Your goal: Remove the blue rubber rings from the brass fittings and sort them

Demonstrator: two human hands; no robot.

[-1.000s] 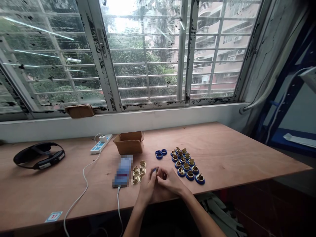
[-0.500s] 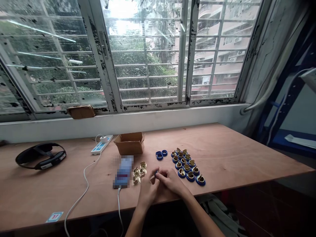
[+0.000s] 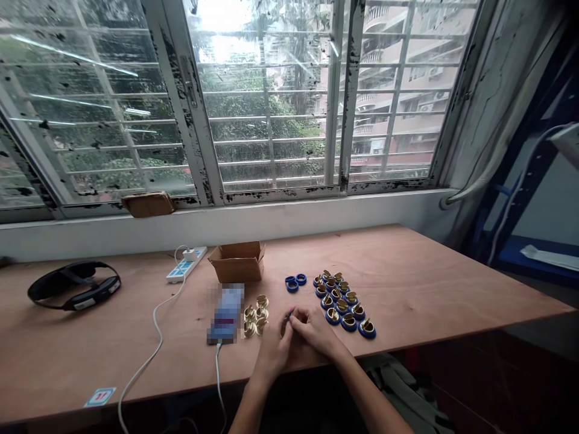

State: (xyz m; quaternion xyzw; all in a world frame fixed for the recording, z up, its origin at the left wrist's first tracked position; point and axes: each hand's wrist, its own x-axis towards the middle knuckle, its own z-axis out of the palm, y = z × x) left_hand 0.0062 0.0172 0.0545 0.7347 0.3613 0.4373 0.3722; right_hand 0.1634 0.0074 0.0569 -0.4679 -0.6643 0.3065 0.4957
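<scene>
My left hand and my right hand meet above the front of the table, fingertips pinched together. Between them a sliver of a small blue ring shows; the fingers cover most of it. Just left of my left hand lie several round gold-coloured metal pieces with raised tabs. Three loose blue rings rest beyond my hands. To the right of my right hand, several gold pieces seated in blue rings stand in slanted rows.
A phone on a white cable lies left of the gold pieces, with an open cardboard box behind it. Farther left are a power strip and a black headset. The table's front edge runs close by my arms.
Both hands have shifted very slightly to the right, still together, and the blue ring shows less between the fingers. The things on the table lie as before.
</scene>
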